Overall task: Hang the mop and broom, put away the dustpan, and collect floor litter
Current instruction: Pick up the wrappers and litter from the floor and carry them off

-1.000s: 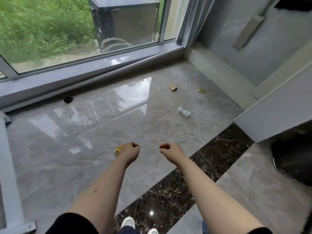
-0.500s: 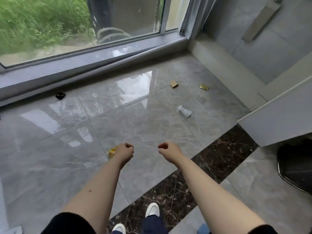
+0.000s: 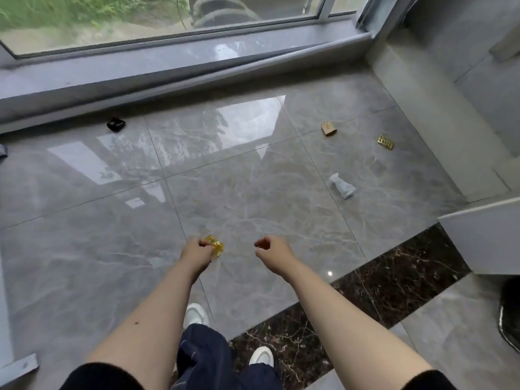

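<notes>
I've stepped closer since a second ago; litter ahead looms larger. Left hand [image 3: 197,253] pinches a yellow wrapper [image 3: 215,246]; right hand [image 3: 271,247] curled, holding nothing. White wrapper [image 3: 342,185] lies ahead-right. Risk: loose pinch drops the yellow wrapper when I bend.
</notes>
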A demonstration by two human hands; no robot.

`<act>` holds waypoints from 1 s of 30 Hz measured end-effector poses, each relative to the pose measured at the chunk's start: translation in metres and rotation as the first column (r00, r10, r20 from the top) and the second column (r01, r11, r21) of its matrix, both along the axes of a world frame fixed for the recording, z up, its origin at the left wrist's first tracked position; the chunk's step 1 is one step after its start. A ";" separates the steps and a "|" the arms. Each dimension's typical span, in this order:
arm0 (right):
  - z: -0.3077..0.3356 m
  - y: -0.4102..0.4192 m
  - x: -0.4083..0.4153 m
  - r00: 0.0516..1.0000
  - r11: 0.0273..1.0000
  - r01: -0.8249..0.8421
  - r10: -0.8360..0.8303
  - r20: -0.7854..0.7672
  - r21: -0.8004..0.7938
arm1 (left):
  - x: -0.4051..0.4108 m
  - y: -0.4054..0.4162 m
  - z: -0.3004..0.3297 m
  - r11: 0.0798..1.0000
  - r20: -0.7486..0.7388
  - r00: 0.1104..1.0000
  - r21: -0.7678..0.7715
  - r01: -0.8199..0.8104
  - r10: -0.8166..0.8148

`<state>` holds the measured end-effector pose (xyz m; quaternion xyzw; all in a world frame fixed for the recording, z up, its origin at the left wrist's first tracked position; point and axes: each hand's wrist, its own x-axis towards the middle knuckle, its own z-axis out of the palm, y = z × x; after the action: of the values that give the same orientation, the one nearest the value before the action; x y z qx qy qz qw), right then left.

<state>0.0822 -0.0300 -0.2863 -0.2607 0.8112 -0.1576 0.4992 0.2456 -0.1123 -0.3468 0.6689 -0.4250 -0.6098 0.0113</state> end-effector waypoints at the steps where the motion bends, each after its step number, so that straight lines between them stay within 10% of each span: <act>1: -0.007 -0.007 0.002 1.000 1.000 0.005 -0.005 0.011 0.010 | 0.000 -0.004 -0.007 1.000 -0.001 1.000 0.015 0.005 -0.005; 30: -0.450 -0.139 0.043 0.964 0.941 -0.260 0.241 0.110 0.215 | -0.006 -0.071 -0.425 0.973 0.272 0.945 0.089 -0.211 0.180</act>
<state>0.1256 -0.1687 -0.7358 -0.2962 0.7627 -0.0095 0.5748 0.2394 -0.1832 -0.7714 0.7821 -0.3178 -0.5354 -0.0236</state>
